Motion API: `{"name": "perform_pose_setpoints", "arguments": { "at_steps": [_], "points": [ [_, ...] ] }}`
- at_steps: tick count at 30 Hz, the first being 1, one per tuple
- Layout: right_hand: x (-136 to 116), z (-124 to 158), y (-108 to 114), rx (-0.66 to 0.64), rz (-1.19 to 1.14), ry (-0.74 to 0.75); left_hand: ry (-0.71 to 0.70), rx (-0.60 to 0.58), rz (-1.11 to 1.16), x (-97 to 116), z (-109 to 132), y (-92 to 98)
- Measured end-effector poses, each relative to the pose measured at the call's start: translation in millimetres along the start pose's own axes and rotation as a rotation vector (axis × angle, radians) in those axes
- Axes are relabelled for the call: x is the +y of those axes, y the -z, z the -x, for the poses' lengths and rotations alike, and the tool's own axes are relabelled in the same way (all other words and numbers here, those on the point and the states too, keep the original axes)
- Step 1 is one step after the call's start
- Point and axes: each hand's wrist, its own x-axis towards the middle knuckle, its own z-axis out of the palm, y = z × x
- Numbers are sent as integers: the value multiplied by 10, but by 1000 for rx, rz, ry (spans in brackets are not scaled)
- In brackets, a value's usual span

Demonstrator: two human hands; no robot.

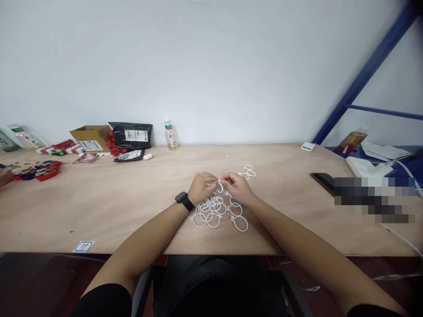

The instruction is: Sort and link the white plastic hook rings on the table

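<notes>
Both hands meet over the wooden table, pinching one small white ring (220, 186) between them. My left hand (202, 186), with a black watch on its wrist, grips the ring's left side near the top. On the other side, the fingertips of my right hand (236, 186) close on the same ring. Below my left hand lies a loose pile of white rings (209, 211), overlapping one another. More white rings (240, 223) lie below my right hand. A small group of white rings (251, 173) rests just beyond my right hand.
Along the back stand a bottle (171, 135), a black package (134, 135) and an open cardboard box (90, 137). Red items (48, 171) lie at left, near another person's hand (5, 175). A phone (324, 182) and a white power strip (365, 171) are at right.
</notes>
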Motion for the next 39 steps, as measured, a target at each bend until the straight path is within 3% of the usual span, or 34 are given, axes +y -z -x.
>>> {"name": "perform_pose_setpoints", "arguments": {
  "at_steps": [4, 14, 20, 24, 27, 30, 34, 37, 39],
  "points": [
    [7, 6, -4, 26, -24, -11, -26, -9, -15, -11, 4, -8],
    [54, -3, -18, -50, -124, -40, -47, 14, -36, -11, 1, -25],
    [15, -23, -25, 7, -241, -90, 23, 55, -121, 51, -3, 2],
    [53, -38, -59, -34, -286, -103, 49, 37, -185, 56, 6, 6],
    [100, -63, 2, 15, -118, -63, 95, 5, -217, 12, 14, 11],
    [177, -117, 193, 133, 221, 27, 188, -42, -267, -57, 20, 30],
    [349, -187, 480, 191, 531, -11, 270, -226, -294, -111, 32, 64],
    [437, -204, 546, 165, 601, -83, 266, -343, -294, -87, 37, 76],
    [427, -193, 496, 135, 565, -48, 264, -393, -309, -61, 36, 73]
  ]
}}
